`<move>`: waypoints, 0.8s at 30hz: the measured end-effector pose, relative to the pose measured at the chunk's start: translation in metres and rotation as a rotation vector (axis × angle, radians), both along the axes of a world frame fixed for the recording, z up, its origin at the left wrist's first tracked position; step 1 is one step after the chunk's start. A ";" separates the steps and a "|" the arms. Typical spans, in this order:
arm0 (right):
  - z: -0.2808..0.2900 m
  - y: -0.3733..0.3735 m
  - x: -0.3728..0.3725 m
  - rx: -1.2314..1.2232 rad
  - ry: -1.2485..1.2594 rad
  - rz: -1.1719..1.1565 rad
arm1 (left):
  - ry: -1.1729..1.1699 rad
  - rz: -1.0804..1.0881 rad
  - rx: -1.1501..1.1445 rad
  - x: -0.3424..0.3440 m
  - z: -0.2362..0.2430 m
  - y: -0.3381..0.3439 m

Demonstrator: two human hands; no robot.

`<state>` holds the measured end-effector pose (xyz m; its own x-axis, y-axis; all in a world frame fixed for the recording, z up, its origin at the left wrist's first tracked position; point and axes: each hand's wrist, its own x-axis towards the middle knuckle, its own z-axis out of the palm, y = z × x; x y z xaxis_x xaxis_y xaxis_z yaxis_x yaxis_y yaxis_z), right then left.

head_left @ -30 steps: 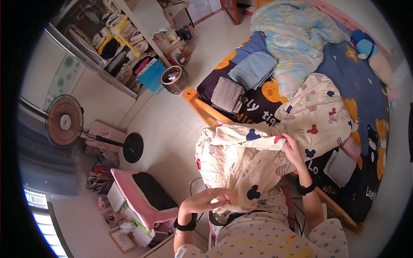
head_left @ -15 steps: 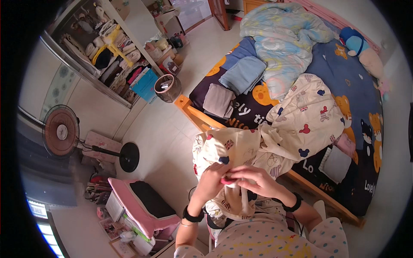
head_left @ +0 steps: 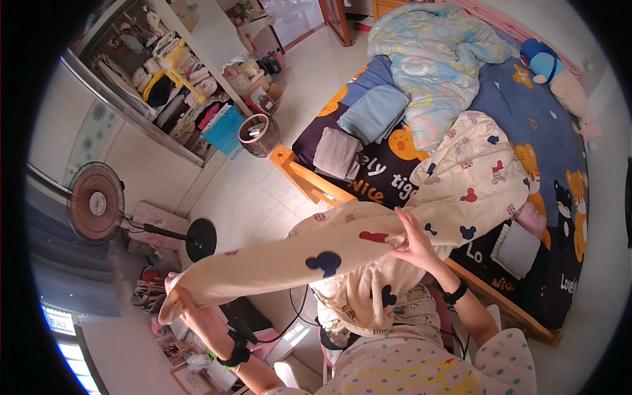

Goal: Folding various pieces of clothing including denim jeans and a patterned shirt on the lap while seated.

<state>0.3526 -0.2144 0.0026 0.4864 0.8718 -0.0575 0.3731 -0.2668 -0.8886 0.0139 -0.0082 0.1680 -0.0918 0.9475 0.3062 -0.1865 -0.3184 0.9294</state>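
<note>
A cream bedding cloth (head_left: 276, 266) printed with mouse-head shapes and flags is stretched in a band between my two hands, above my lap. My left hand (head_left: 197, 319) is closed round its left end, out to the lower left. At the other end my right hand (head_left: 421, 250) pinches the fabric between thumb and fingers, near the bed's edge. Part of the same cloth lies bunched over my lap, and a wide part spreads onto the bed (head_left: 559, 138). The fingertips of my left hand are partly hidden by the fabric.
Folded blue cloth (head_left: 373, 113) and folded grey cloth (head_left: 337, 151) lie on the bed beside a rumpled quilt (head_left: 434, 59). A wooden bed rail (head_left: 500, 303) runs close to my right. Left stand a fan (head_left: 97, 203), an open wardrobe (head_left: 161, 85) and a bin (head_left: 259, 135).
My hands were together over my lap at a small red and white spot. They have moved apart, the left far to the lower left, the right slightly up and right, stretching the cloth between them.
</note>
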 end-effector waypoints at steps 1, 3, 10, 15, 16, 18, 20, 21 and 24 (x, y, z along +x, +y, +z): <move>-0.013 0.002 0.001 0.060 -0.063 0.014 | -0.059 -0.007 0.033 -0.006 0.002 0.000; -0.020 0.002 0.003 0.123 -0.123 0.033 | -0.033 -0.013 0.062 -0.043 -0.005 0.007; -0.012 -0.012 0.048 0.027 -0.093 0.138 | 0.050 0.080 -0.017 -0.033 0.012 -0.014; 0.068 -0.033 0.083 0.524 -0.015 -0.500 | 0.411 -0.011 -0.116 -0.013 -0.018 -0.017; 0.077 -0.034 0.087 0.524 -0.014 -0.492 | 0.499 -0.066 -0.089 -0.013 -0.027 -0.014; 0.089 -0.045 0.099 0.467 0.072 -0.440 | 0.506 -0.350 -0.144 -0.001 -0.039 -0.003; 0.082 -0.047 0.101 0.394 -0.131 -0.368 | 0.523 -0.433 -0.137 0.022 -0.045 0.001; 0.073 -0.045 0.100 0.318 -0.137 -0.284 | 0.515 -0.501 -0.121 0.030 -0.047 0.003; 0.047 -0.042 0.088 0.135 -0.301 -0.061 | 0.561 -0.609 -0.068 0.034 -0.059 0.017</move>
